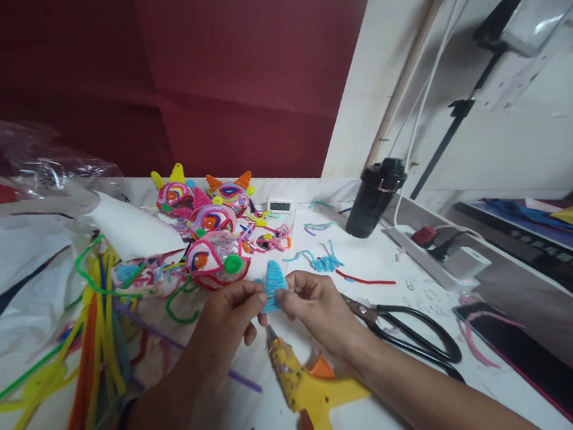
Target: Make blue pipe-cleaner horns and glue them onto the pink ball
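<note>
The blue piece [274, 281] is upright between the 2 hands, above the tabletop [257, 421] and just beyond the glue gun [291, 375]. Judging by its fuzzy, wound strands, it should handle as light, soft and non-slip, but easily bent. Grip lightly at the lower side edges, clear of the narrow tip. The left hand [232, 310] pinches the left edge between thumb and forefinger; the right hand [314, 303] pinches the right edge, thumb across the front. Finger contact behind the piece is probably light, though hidden. Both forearms converge forward.
</note>
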Demonstrator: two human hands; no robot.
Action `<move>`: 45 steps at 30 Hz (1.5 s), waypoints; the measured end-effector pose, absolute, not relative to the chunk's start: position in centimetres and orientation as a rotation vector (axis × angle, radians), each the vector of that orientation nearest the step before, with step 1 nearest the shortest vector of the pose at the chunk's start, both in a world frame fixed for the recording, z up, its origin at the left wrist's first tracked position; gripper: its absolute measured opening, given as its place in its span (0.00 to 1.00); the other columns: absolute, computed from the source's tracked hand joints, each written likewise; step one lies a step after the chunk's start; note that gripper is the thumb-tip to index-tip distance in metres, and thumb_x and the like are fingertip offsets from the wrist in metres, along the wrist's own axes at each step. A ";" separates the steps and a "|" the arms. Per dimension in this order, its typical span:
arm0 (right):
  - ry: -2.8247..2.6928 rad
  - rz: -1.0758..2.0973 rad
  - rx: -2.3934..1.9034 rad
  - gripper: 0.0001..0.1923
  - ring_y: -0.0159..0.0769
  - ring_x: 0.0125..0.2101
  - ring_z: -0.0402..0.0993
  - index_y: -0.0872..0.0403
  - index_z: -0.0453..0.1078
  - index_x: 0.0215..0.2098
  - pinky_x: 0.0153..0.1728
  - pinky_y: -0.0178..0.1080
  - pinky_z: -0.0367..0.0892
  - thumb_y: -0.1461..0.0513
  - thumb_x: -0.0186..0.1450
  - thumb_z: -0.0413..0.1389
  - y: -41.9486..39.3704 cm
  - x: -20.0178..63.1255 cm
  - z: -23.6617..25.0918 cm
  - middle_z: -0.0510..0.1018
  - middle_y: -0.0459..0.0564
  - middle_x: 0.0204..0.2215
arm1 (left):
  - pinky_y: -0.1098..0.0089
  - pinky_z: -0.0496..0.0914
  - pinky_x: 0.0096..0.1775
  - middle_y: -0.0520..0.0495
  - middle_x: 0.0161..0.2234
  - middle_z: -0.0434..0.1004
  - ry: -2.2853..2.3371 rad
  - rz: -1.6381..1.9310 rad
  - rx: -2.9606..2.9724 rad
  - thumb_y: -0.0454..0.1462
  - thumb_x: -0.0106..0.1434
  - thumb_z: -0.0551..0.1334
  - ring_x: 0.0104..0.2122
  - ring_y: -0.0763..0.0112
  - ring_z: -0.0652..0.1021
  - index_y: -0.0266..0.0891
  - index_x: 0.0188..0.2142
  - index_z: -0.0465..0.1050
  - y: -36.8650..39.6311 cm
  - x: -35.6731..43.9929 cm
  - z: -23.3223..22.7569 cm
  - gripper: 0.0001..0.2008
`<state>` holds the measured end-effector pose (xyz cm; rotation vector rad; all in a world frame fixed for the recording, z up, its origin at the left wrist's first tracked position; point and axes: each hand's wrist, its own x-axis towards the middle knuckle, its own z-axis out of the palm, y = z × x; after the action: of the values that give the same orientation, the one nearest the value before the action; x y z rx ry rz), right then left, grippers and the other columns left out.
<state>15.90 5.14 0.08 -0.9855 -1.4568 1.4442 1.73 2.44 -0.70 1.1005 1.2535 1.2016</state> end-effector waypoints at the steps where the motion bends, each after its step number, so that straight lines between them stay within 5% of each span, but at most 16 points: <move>1: -1.460 1.442 -0.997 0.10 0.23 0.16 0.51 0.54 0.59 0.17 0.18 0.30 0.48 0.61 0.52 0.55 5.2 15.9 0.1 0.61 0.38 0.14 | 0.80 0.55 0.15 0.55 0.17 0.68 1.259 1.201 1.090 0.39 0.52 0.62 0.14 0.83 0.61 0.34 0.26 0.71 2.4 1.8 -0.6 0.08; 24: -1.480 1.428 -0.992 0.11 0.24 0.17 0.50 0.54 0.59 0.17 0.19 0.30 0.48 0.60 0.52 0.55 5.4 16.0 0.1 0.59 0.38 0.14 | 0.79 0.58 0.16 0.55 0.17 0.68 1.238 1.225 1.014 0.39 0.50 0.63 0.15 0.81 0.63 0.34 0.25 0.72 2.3 2.0 -0.3 0.08; 45: -1.495 1.516 -0.945 0.14 0.27 0.19 0.61 0.56 0.65 0.18 0.25 0.32 0.57 0.56 0.55 0.60 5.8 16.4 0.4 0.68 0.42 0.16 | 0.78 0.59 0.17 0.53 0.16 0.69 1.247 1.254 0.982 0.40 0.50 0.64 0.17 0.78 0.67 0.35 0.24 0.72 2.6 1.8 -0.5 0.09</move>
<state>16.44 5.81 0.39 -0.9448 -1.4947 1.5162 1.76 2.63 -0.52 0.9817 1.2472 1.2535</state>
